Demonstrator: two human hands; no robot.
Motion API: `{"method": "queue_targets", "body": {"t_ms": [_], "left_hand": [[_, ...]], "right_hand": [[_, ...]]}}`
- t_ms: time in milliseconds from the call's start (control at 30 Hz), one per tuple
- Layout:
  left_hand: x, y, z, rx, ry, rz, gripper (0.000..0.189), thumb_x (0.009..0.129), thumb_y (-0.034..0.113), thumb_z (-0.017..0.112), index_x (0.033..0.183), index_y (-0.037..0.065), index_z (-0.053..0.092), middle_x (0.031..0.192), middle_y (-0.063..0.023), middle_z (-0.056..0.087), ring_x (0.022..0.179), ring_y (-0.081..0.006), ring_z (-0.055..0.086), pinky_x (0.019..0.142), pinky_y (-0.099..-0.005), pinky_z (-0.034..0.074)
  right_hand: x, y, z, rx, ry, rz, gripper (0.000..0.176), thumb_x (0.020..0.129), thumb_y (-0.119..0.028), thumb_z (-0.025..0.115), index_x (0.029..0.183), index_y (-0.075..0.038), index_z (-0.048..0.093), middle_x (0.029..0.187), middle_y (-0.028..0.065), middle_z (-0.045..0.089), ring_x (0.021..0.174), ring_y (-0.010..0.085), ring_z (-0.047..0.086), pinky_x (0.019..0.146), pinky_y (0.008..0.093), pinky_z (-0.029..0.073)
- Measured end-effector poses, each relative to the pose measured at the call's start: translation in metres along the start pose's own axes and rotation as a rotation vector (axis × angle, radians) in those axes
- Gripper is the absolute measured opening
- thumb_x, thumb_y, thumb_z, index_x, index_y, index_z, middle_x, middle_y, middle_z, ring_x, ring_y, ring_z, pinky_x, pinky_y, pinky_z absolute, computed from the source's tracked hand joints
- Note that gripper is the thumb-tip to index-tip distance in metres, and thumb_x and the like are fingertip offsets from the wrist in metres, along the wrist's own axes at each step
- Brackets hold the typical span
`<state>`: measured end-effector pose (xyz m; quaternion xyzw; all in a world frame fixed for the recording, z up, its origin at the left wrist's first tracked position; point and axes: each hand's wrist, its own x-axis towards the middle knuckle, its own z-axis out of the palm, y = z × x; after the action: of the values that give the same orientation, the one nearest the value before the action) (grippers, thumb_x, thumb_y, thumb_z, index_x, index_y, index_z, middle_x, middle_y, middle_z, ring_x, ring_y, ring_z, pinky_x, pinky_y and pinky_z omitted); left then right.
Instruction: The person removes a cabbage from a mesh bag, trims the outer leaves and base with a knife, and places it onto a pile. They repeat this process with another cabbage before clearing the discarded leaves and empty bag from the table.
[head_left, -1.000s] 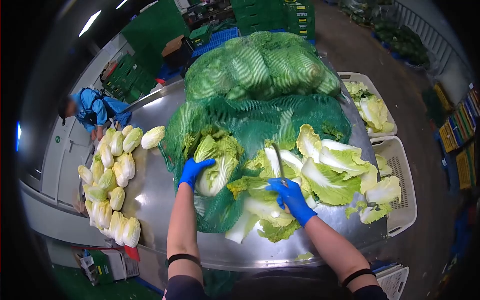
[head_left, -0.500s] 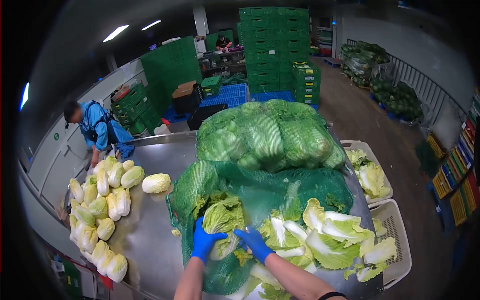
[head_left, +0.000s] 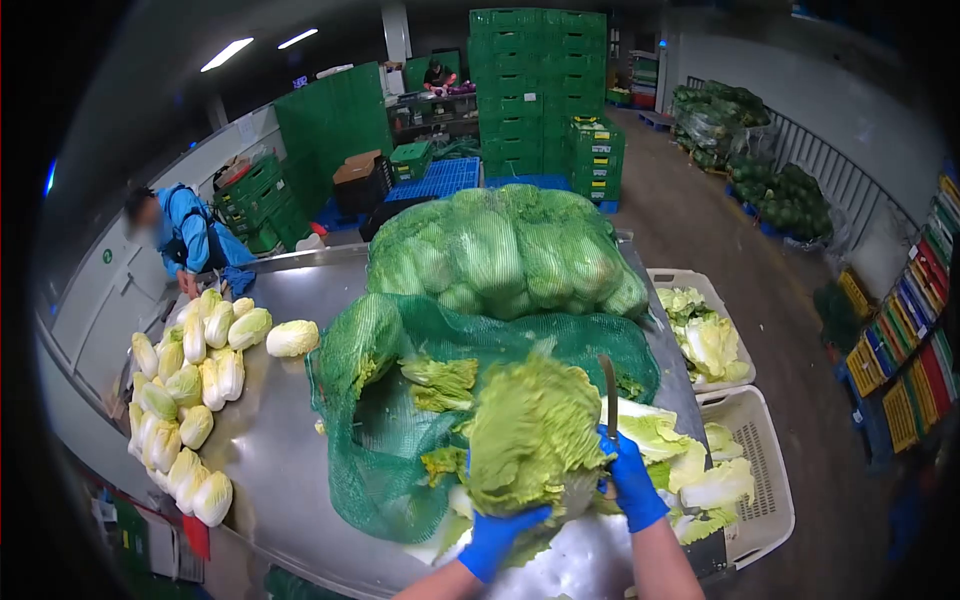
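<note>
Over one table (head_left: 285, 420), left hand (head_left: 500, 540) cupped wide round one cabbage (head_left: 535, 435), right hand (head_left: 636, 487) curled round one knife (head_left: 611, 390)

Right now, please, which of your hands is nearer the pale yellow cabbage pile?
Left: the blue-gloved left hand is right of the pile; the blue-gloved right hand, farther right.

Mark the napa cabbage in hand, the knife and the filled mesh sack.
Napa cabbage (head_left: 535, 430), head view: middle of its leafy side.
Knife (head_left: 611, 393), head view: its blade.
Filled mesh sack (head_left: 500, 255), head view: middle of its front.
</note>
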<state>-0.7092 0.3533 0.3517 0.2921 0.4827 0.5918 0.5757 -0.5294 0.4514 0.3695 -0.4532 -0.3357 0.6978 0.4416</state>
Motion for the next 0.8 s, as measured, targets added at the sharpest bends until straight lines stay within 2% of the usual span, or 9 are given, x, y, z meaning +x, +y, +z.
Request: {"method": "queue_targets", "body": {"t_ms": [33, 133, 200, 300, 367, 433, 533, 667, 800], "left_hand": [[-0.017, -0.008, 0.012, -0.005, -0.014, -0.388, 0.054, 0.069, 0.002, 0.077, 0.118, 0.002, 0.054, 0.111, -0.0068, 0.060, 0.099, -0.0182, 0.058, 0.087, -0.0329, 0.049], [-0.052, -0.085, 0.012, 0.066, -0.151, -0.483, 0.053, 0.076, 0.021, 0.075, 0.120, 0.000, 0.055, 0.118, -0.0081, 0.059, 0.104, -0.0173, 0.056, 0.093, -0.0300, 0.044], [-0.075, -0.060, 0.035, 0.176, -0.294, -0.946, 0.074, 0.077, 0.051, 0.067, 0.133, 0.007, 0.044, 0.120, -0.0087, 0.054, 0.117, -0.0143, 0.045, 0.096, -0.0381, 0.041], [-0.088, -0.126, 0.015, 0.143, -0.769, -0.713, 0.043, 0.086, 0.037, 0.062, 0.116, 0.006, 0.058, 0.113, -0.0088, 0.058, 0.098, -0.0188, 0.055, 0.079, -0.0305, 0.046], [-0.084, -0.093, 0.040, 0.698, -0.873, -0.374, 0.050, 0.081, 0.020, 0.070, 0.125, 0.003, 0.053, 0.120, -0.0074, 0.058, 0.109, -0.0190, 0.054, 0.097, -0.0321, 0.041], [-0.066, -0.042, 0.063, 0.617, -0.570, -0.227, 0.052, 0.081, 0.024, 0.071, 0.126, 0.003, 0.052, 0.124, -0.0124, 0.056, 0.113, -0.0208, 0.053, 0.100, -0.0353, 0.039], [-0.018, -0.024, 0.068, 1.537, -0.513, 0.659, 0.079, 0.070, 0.054, 0.069, 0.133, 0.012, 0.046, 0.138, -0.0194, 0.038, 0.129, -0.0416, 0.031, 0.104, -0.0583, 0.023], [0.020, -0.040, 0.058, 1.743, -0.502, 0.334, 0.091, 0.060, 0.069, 0.066, 0.134, 0.018, 0.046, 0.141, -0.0178, 0.036, 0.131, -0.0433, 0.027, 0.100, -0.0670, 0.017], [0.050, -0.040, 0.058, 1.642, -0.548, 0.238, 0.089, 0.056, 0.063, 0.073, 0.130, 0.020, 0.050, 0.137, -0.0162, 0.043, 0.125, -0.0386, 0.039, 0.102, -0.0548, 0.029]], "right_hand": [[-0.015, -0.013, -0.006, -0.202, 0.047, 0.015, 0.041, 0.078, -0.031, 0.072, 0.109, -0.008, 0.059, 0.065, -0.0046, 0.048, 0.050, 0.0027, 0.044, 0.040, 0.0200, 0.033], [-0.015, 0.004, -0.042, -0.685, -0.047, -0.213, 0.045, 0.074, -0.041, 0.074, 0.098, -0.004, 0.064, 0.066, 0.0041, 0.059, 0.057, 0.0154, 0.056, 0.052, 0.0306, 0.044], [-0.011, 0.020, -0.054, -0.921, -0.133, -0.261, 0.045, 0.073, -0.045, 0.072, 0.093, -0.006, 0.065, 0.068, 0.0085, 0.061, 0.060, 0.0224, 0.058, 0.056, 0.0351, 0.045], [-0.004, 0.045, -0.050, -1.374, -0.334, -0.210, 0.048, 0.071, -0.055, 0.068, 0.091, -0.011, 0.066, 0.080, 0.0151, 0.064, 0.074, 0.0343, 0.061, 0.067, 0.0414, 0.047], [0.007, 0.054, -0.050, -1.346, -0.287, -0.224, 0.050, 0.071, -0.051, 0.070, 0.101, -0.012, 0.067, 0.087, 0.0135, 0.067, 0.080, 0.0315, 0.063, 0.071, 0.0384, 0.049], [0.006, 0.072, -0.062, -0.978, -0.154, -0.353, 0.042, 0.076, -0.038, 0.071, 0.107, -0.010, 0.065, 0.091, 0.0096, 0.069, 0.080, 0.0257, 0.065, 0.072, 0.0361, 0.050], [-0.003, 0.061, -0.078, -0.518, 0.120, -0.138, 0.032, 0.082, -0.031, 0.067, 0.103, -0.007, 0.061, 0.078, -0.0009, 0.058, 0.057, 0.0078, 0.049, 0.051, 0.0234, 0.042], [-0.026, 0.086, -0.142, -0.857, 0.560, -0.768, 0.023, 0.088, -0.022, 0.060, 0.104, -0.007, 0.055, 0.081, 0.0029, 0.062, 0.061, 0.0156, 0.057, 0.057, 0.0303, 0.047], [-0.096, 0.082, -0.136, -0.828, 0.567, -0.653, 0.021, 0.089, -0.020, 0.056, 0.106, -0.007, 0.054, 0.080, 0.0073, 0.063, 0.065, 0.0200, 0.060, 0.062, 0.0348, 0.049]]}}
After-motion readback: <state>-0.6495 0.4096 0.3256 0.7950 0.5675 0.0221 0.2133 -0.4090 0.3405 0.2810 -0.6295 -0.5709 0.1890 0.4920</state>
